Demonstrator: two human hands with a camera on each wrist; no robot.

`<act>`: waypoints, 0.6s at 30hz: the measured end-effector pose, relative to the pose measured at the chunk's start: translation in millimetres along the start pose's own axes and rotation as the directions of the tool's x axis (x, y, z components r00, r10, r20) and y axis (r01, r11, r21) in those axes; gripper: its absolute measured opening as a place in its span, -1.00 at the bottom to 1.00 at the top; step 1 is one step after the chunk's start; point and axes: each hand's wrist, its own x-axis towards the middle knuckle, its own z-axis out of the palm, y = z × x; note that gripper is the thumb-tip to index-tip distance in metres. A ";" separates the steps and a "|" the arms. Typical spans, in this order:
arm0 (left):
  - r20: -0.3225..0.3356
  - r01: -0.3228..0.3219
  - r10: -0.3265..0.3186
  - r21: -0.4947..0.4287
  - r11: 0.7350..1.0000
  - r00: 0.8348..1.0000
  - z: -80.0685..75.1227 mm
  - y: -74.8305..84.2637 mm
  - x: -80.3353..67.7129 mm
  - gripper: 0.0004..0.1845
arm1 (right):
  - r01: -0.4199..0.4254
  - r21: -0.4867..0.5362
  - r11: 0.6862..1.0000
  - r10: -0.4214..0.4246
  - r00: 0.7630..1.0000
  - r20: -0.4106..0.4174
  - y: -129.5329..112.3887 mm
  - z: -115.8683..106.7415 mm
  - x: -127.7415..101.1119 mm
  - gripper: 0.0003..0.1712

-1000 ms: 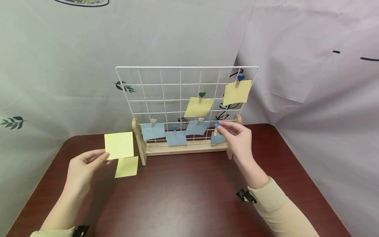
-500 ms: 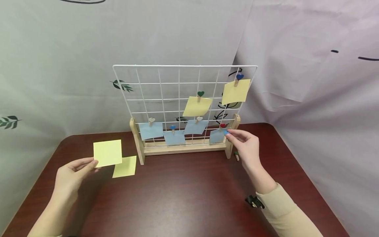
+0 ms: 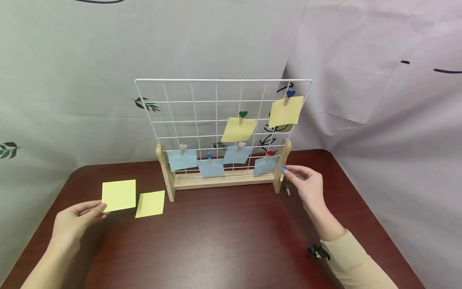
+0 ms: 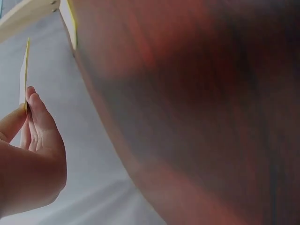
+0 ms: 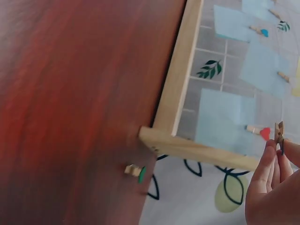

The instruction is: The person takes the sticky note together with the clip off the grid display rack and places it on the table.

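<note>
My left hand (image 3: pixel 73 222) pinches a yellow sticky note (image 3: pixel 119 195) by its lower left corner, above the table's left side. In the left wrist view that note shows edge-on between thumb and fingers. A second yellow note (image 3: pixel 150 204) lies on the table beside it. Beside the rack's right leg, my right hand (image 3: pixel 311 186) pinches a small wooden clothespin (image 5: pixel 279 131) with a blue heart. The white wire grid (image 3: pixel 216 80) stands behind. Nearest the right hand on it hangs a light blue note (image 3: pixel 265 165) under a red-heart clothespin (image 3: pixel 270 153).
A green-heart clothespin (image 3: pixel 287 190) lies on the table by the rack's right leg. Higher on the grid hang two yellow notes, one (image 3: pixel 239 129) under a green heart. More blue notes (image 3: pixel 182 160) line the lower rows. The grid's wooden base (image 3: pixel 223 183) rests on the dark red table (image 3: pixel 209 241).
My left hand has moved left and down with its yellow note, off the note on the table. My right hand has drawn right and down with the clothespin, uncovering the red-heart and green-heart clothespins.
</note>
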 end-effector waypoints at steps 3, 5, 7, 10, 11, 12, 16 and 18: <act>0.011 -0.018 0.018 0.022 1.000 1.000 -5.1 -3.0 2.9 -0.62 | -0.013 -0.020 1.000 0.012 1.000 -0.005 5.4 -6.2 1.1 -0.63; 0.015 -0.012 0.011 0.079 0.997 1.000 -8.4 -4.7 4.2 -0.61 | -0.022 -0.037 0.999 0.022 1.000 -0.007 9.1 -10.5 2.1 -0.62; 0.015 0.003 -0.005 0.138 0.990 1.000 -11.5 -6.1 6.0 -0.61 | -0.032 -0.051 0.998 0.031 0.999 -0.009 13.3 -14.9 3.4 -0.61; 0.016 0.018 -0.023 0.250 0.968 1.000 -14.7 -7.8 9.0 -0.67 | -0.044 -0.068 0.997 0.044 0.999 -0.008 20.2 -21.1 5.6 -0.60; 0.018 0.021 -0.027 0.281 0.960 0.999 -15.3 -8.4 9.9 -0.70 | -0.047 -0.072 0.996 0.047 0.999 -0.007 22.5 -23.0 6.4 -0.60; 0.019 0.023 -0.030 0.301 0.953 0.999 -15.8 -8.9 10.9 -0.75 | -0.049 -0.076 0.996 0.048 0.999 -0.005 24.8 -24.7 7.2 -0.60; 0.017 0.016 -0.024 0.373 0.928 1.000 -15.3 -10.8 14.6 -0.90 | -0.057 -0.078 0.995 0.058 0.998 0.009 33.6 -29.9 10.1 -0.60; 0.012 0.012 -0.019 0.390 0.921 1.000 -14.3 -11.8 16.5 -0.79 | -0.059 -0.077 0.995 0.061 0.998 0.017 37.6 -31.9 11.6 -0.60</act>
